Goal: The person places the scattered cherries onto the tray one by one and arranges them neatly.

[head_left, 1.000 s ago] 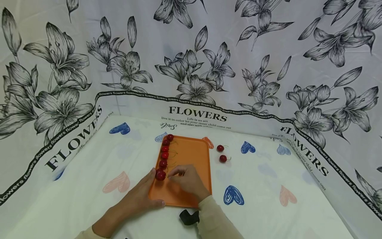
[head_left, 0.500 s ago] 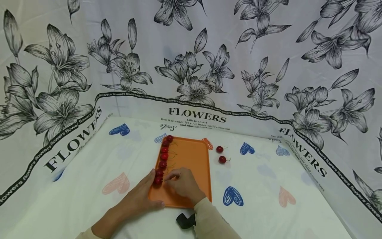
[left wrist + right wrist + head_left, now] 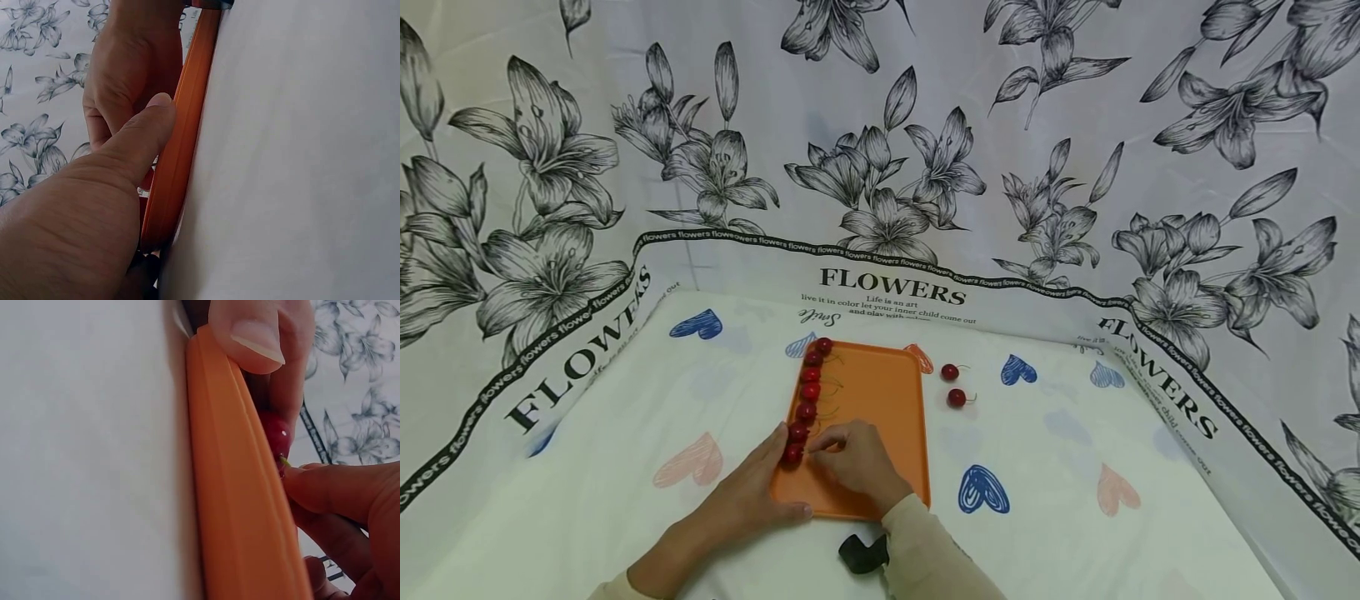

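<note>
An orange tray (image 3: 886, 400) lies on the cloth, with several red cherries (image 3: 809, 391) lined up along its left edge, stems pointing right. My right hand (image 3: 856, 462) is over the tray and pinches the stem of the nearest cherry (image 3: 793, 455) between thumb and fingertips. That green stem (image 3: 284, 461) shows at the fingertips in the right wrist view. My left hand (image 3: 745, 496) rests at the tray's near left corner, its fingers extended along the left side and its thumb (image 3: 140, 134) against the near edge. The left fingertips touch or nearly touch the lowest cherries.
Two loose cherries, one farther (image 3: 950, 372) and one nearer (image 3: 957, 398), lie on the cloth right of the tray. A black curved object (image 3: 861, 554) sits beside the right sleeve. A flower-printed curtain (image 3: 880, 192) surrounds the heart-patterned cloth (image 3: 1037, 450).
My right hand has moved slightly left and nearer, bringing the pinched cherry down into the row's near end. My left hand stays at the tray corner.
</note>
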Available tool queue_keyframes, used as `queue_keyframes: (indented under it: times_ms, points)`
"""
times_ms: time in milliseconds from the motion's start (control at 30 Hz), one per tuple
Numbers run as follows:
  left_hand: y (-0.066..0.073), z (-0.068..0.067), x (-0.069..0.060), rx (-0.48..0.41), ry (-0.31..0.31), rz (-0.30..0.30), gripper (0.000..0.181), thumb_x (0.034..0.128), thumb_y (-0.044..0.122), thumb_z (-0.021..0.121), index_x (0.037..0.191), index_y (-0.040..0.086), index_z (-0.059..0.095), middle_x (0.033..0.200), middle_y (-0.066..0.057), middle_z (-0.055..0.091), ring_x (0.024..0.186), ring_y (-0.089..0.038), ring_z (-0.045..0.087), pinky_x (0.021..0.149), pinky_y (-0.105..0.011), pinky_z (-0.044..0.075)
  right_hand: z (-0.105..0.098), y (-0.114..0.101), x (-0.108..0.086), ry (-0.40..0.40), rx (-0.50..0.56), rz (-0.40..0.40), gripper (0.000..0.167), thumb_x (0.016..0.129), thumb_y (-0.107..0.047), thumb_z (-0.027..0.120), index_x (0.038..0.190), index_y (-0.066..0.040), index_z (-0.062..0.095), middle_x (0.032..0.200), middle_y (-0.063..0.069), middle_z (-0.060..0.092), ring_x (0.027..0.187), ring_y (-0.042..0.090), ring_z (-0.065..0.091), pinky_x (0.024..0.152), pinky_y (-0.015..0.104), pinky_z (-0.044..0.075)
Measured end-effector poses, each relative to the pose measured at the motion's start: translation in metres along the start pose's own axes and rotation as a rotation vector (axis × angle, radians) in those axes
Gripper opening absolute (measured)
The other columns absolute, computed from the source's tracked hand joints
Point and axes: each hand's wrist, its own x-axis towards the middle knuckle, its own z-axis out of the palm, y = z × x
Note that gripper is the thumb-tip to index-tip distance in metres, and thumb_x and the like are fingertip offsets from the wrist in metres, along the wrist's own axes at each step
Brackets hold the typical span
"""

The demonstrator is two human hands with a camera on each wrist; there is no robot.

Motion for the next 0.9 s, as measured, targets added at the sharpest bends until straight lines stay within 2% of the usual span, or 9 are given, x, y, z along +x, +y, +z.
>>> queue_keyframes:
  times_ms: [600,700,833,900]
  points:
    - [0.001,-0.001,0.000,-0.012,-0.019,-0.023,0.123,0.0653,0.065,0.077,0.156,0.013,0.011,0.160,-0.006,0.012,0.143,-0.034,0.015,0.106,-0.057,0.027,-0.002,-0.004,-0.001,-0.012,0.009,0.014,0.009,0.085,-0.025,0.076,0.090,-0.032,0.079,0.086,-0.023,0.062,0.086,0.010,0.049,0.070,0.030,0.044]
    - [0.000,-0.001,-0.001,-0.011,-0.020,-0.002,0.122,0.0669,0.065,0.076,0.156,0.012,0.011,0.160,-0.006,0.011,0.143,-0.033,0.015,0.107,-0.056,0.026,-0.006,-0.006,-0.002,0.014,0.024,-0.023,0.008,0.086,-0.024,0.075,0.092,-0.028,0.079,0.087,-0.024,0.063,0.086,0.010,0.050,0.072,0.030,0.045]
    - [-0.001,-0.001,-0.002,-0.008,-0.013,0.029,0.120,0.0688,0.065,0.074,0.155,0.011,0.011,0.160,-0.006,0.011,0.143,-0.032,0.014,0.109,-0.054,0.024,-0.014,-0.011,-0.003,0.067,0.069,-0.115,0.009,0.086,-0.020,0.075,0.094,-0.021,0.079,0.090,-0.022,0.066,0.090,0.010,0.054,0.079,0.030,0.047]
    - [-0.002,0.000,-0.002,-0.010,-0.012,0.030,0.121,0.0687,0.065,0.074,0.155,0.011,0.010,0.160,-0.005,0.011,0.143,-0.032,0.015,0.109,-0.054,0.023,-0.020,-0.017,-0.005,0.078,0.093,-0.129,0.009,0.087,-0.019,0.074,0.095,-0.018,0.079,0.091,-0.021,0.067,0.092,0.014,0.056,0.081,0.032,0.047]
